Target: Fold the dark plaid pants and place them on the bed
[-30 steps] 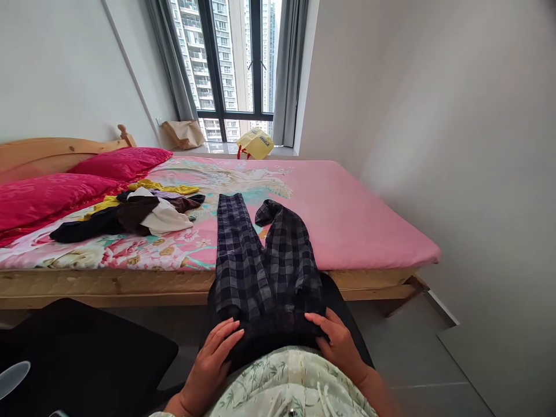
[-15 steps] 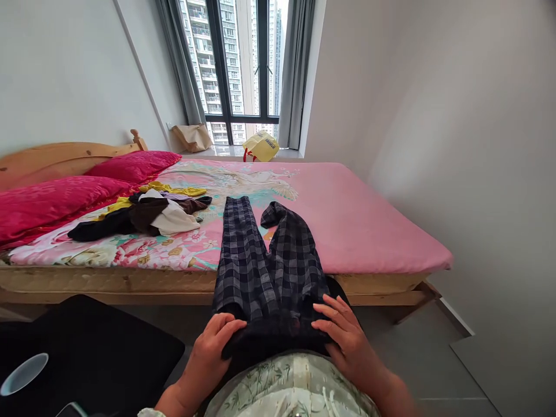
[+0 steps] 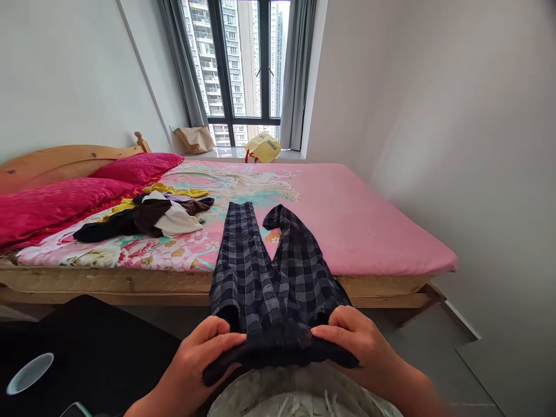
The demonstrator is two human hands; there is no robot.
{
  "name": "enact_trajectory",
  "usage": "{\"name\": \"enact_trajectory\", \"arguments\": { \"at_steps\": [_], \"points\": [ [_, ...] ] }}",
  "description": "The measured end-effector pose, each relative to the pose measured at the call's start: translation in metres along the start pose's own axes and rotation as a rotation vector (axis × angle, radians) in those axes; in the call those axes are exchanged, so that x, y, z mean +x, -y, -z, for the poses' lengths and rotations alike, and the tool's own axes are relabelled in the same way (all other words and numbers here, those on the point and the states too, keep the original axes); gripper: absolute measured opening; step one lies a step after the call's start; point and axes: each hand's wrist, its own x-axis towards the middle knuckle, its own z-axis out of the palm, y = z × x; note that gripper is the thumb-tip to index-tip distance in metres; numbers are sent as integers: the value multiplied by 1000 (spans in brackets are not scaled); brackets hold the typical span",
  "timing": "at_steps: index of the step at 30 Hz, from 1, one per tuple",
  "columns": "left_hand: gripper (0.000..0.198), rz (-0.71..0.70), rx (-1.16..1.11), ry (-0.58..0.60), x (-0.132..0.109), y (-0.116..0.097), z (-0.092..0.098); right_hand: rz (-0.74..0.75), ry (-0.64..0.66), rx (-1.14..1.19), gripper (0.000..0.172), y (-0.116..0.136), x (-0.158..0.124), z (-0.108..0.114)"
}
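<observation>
A pair of dark plaid trousers point(image 3: 264, 272) lies with its legs spread over the near edge of the bed point(image 3: 356, 220), the waist hanging toward me. My left hand point(image 3: 200, 362) grips the dark waistband on the left side. My right hand point(image 3: 358, 344) pinches the same waistband on the right, and both lift it just in front of my floral top point(image 3: 299, 399).
A pile of black, brown, white and yellow clothes point(image 3: 147, 214) lies on the bed's left, near two magenta pillows point(image 3: 65, 200). A yellow bag point(image 3: 262, 147) and a brown paper bag point(image 3: 195, 139) sit on the window sill. A black surface with a pale cup point(image 3: 28, 373) is at lower left.
My hands went from lying flat on the waist to gripping the waistband and raising it. The trousers slid slightly toward me.
</observation>
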Motion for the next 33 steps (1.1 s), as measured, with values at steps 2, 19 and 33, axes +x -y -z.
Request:
{"name": "enact_trajectory", "arguments": {
  "at_steps": [2, 19, 33],
  "points": [
    [27, -56, 50, 7, 2, -10, 15, 9, 14, 22, 28, 11, 4, 15],
    [40, 859, -523, -58, 91, 35, -34, -918, -84, 1012, 39, -25, 86, -64],
    [43, 501, -458, -80, 66, -10, -83, -743, -117, 1190, 73, 28, 58, -74]
  ]
}}
